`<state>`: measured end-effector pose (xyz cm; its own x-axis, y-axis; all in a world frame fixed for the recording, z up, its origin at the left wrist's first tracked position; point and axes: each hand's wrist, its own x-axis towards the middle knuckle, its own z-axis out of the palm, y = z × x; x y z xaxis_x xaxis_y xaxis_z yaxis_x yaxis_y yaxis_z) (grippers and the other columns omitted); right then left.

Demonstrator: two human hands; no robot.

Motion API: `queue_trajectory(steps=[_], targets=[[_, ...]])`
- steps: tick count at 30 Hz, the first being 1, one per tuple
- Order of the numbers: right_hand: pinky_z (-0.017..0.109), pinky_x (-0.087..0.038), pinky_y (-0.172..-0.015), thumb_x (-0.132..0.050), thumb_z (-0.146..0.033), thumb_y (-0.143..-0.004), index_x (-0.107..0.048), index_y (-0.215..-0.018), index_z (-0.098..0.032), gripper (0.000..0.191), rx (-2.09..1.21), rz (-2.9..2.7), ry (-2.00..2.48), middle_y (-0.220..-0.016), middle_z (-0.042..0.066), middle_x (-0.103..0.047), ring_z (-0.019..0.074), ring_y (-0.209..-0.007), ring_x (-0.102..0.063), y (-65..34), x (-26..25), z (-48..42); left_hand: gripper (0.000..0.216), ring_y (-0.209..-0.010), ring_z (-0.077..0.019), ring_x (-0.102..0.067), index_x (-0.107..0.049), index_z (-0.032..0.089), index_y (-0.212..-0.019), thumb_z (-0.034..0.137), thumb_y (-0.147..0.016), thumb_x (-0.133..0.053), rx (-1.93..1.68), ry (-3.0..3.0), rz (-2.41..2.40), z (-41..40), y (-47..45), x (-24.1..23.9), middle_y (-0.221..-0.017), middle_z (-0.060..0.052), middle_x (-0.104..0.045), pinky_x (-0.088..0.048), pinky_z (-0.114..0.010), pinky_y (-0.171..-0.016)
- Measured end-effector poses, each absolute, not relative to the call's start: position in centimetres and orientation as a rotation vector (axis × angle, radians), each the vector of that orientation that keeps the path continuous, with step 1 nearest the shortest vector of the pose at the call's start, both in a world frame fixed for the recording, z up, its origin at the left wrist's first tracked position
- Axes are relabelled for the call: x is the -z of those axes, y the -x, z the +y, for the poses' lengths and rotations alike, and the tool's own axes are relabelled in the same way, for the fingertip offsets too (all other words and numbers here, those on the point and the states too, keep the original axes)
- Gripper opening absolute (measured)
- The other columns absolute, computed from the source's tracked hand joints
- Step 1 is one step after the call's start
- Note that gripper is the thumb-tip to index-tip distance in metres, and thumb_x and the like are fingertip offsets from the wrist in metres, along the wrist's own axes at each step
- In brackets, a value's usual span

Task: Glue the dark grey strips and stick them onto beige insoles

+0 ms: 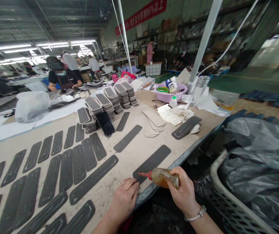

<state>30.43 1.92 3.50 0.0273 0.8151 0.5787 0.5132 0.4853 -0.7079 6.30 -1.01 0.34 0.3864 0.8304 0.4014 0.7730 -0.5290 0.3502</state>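
Observation:
In my right hand (182, 191) is a squeeze bottle (162, 177) of amber glue, its red nozzle pointing left. The nozzle tip is over the near end of a dark grey rounded strip (154, 159) at the table's front edge. My left hand (126, 198) rests beside the nozzle, fingers bent and close together, with the fingertips at the strip's near end. Several similar strips with shiny wet lines on them, such as a long strip (94, 178), lie to the left. Two plain strips, one of them a mid-length strip (128, 138), lie farther back.
Stacks of light-edged pieces (100, 104) stand at the back, a phone (105, 123) leaning on them. Behind right are fanned pale pieces (152, 125), a notebook (170, 113) and a pink basin (171, 94). A plastic crate (237, 208) stands right of the table. A co-worker (62, 76) sits opposite.

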Motion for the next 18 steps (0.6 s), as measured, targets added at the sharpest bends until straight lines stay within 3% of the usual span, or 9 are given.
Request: queue_trajectory(steps=[10,18], targets=[[0.028,-0.046,-0.060,-0.051,-0.007,-0.078,-0.047,-0.092,-0.023,0.022,-0.473,-1.748,1.033,-0.077,0.001,-0.051,0.0159,-0.068,-0.052,-28.6,-2.3,2.8,0.026,-0.092,-0.0192,-0.063,-0.066,0.017,-0.103,0.012,-0.088,-0.045,-0.828,-2.519,1.465,-0.9,-6.4,-0.6,-0.099,-0.010,-0.067,-0.055,-0.034,-0.085],[0.029,-0.045,-0.061,-0.052,-0.009,-0.080,-0.047,-0.091,-0.023,0.018,-0.282,-1.718,1.127,-0.077,0.000,-0.050,0.0158,-0.067,-0.052,-31.8,-1.8,4.7,0.025,-0.087,-0.0191,-0.063,-0.067,0.019,-0.099,0.013,-0.088,-0.046,-0.898,-2.559,1.479,-0.6,-6.6,-0.8,-0.095,-0.010,-0.067,-0.057,-0.034,-0.078]])
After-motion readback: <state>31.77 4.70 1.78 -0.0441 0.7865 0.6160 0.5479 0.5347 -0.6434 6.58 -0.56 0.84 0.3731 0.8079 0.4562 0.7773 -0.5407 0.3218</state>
